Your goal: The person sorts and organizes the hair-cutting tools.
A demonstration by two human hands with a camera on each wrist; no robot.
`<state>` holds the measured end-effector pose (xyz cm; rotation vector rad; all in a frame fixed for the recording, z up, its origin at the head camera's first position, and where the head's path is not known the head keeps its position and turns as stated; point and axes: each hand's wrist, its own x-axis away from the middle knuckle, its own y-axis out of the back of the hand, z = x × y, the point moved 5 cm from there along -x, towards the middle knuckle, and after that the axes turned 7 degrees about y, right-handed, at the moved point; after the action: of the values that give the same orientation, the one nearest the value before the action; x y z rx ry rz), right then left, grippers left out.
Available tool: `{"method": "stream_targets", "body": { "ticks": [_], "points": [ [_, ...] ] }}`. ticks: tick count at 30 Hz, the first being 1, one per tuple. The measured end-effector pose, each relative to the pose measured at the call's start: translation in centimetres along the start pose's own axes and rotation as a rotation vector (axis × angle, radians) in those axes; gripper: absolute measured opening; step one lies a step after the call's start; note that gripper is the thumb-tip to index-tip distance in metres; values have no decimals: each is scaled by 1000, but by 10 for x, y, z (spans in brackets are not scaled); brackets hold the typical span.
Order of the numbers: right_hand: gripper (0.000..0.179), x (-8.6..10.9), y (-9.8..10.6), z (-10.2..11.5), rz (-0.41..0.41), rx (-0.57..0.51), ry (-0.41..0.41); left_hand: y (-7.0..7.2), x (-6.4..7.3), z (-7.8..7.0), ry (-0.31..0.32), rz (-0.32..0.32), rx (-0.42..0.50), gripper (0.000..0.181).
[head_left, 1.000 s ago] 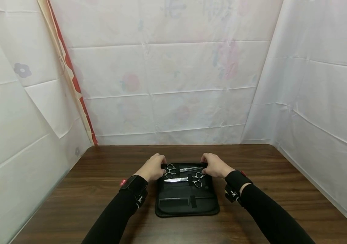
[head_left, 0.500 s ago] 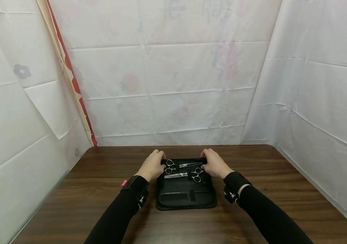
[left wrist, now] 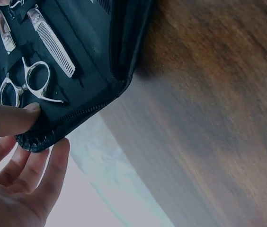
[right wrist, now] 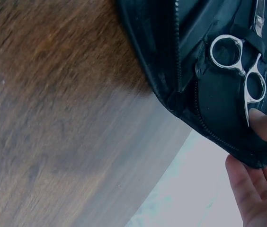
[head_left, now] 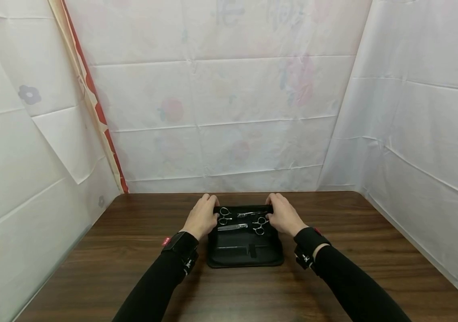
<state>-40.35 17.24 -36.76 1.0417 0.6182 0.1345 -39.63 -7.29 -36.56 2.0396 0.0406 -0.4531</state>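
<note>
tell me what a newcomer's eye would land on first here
Probably the two pairs of silver scissors, shining in the black case at the lower middle of the head view. Next, perhaps, the left hand and right hand, each gripping one of the case's far corners.

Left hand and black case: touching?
Touching. The left wrist view shows the left hand gripping the corner of the black case, thumb over its edge.
</note>
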Motion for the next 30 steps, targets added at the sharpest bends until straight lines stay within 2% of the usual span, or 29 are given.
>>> {"method": "stream_targets", "body": {
  "ticks": [7, 11, 16, 23, 30],
  "points": [
    [28, 1, 0, 2, -29, 25, 11, 2, 0, 0, 11, -50, -5, 21],
    [28, 1, 0, 3, -19, 34, 16, 3, 0, -1, 16, -51, -12, 20],
    [27, 2, 2, 4, 22, 30, 30, 4, 1, -3, 6, 13, -18, 20],
    [22, 5, 9, 3, 143, -65, 29, 8, 1, -4, 8, 137, -26, 18],
    [17, 6, 18, 1, 185, -125, 110, 14, 1, -3, -3, 218, 7, 13]
  ]
}}
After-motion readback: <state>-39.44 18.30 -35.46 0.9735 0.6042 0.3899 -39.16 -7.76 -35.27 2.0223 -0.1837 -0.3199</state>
